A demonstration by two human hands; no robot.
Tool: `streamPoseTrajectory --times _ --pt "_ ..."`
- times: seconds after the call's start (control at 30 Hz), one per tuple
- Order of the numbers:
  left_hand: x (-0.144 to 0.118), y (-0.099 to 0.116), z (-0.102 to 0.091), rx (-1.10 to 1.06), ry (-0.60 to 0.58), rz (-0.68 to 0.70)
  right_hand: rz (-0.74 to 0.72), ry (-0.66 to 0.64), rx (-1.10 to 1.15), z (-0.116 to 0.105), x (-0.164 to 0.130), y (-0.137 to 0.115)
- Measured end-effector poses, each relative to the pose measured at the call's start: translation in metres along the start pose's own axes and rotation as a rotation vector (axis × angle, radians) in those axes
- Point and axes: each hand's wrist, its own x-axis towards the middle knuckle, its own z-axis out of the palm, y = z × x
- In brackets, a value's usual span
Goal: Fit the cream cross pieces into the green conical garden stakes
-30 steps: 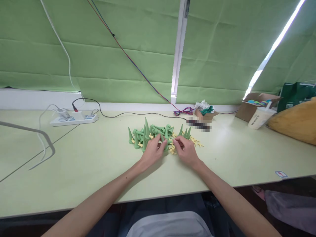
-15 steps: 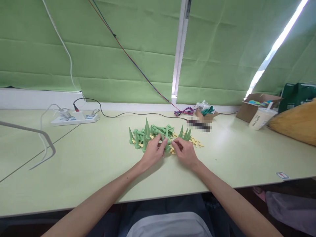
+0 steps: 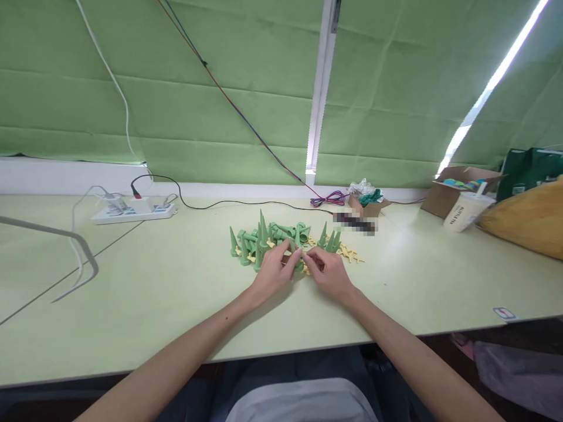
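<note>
Our left hand [image 3: 273,271] pinches a small green plastic cone spike [image 3: 298,258] at the near edge of the pile of green plastic spikes [image 3: 264,237] on the pale green tabletop [image 3: 176,293], approx. centre. Spike's long axis runs up and away from us. Right hand [image 3: 331,272], just beside, fingers narrowed on a tiny yellow plastic cross piece [image 3: 308,267], w/ more yellow bits [image 3: 349,254] behind it. Both hands about equally near, nearly touching.

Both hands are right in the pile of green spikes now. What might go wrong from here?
1. The left hand pinches a green spike beside standing green spikes; a nudge may topple them.
2. The small yellow pieces by the right hand lie loose and might scatter.
3. The piece between the fingertips is tiny and may slip.
</note>
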Motion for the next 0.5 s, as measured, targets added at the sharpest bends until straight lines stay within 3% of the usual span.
streamPoseTrajectory --times 0.5 --pt "0.0001 -0.0054 0.0002 0.101 0.025 0.1 0.035 -0.034 0.035 0.0005 0.0006 0.0012"
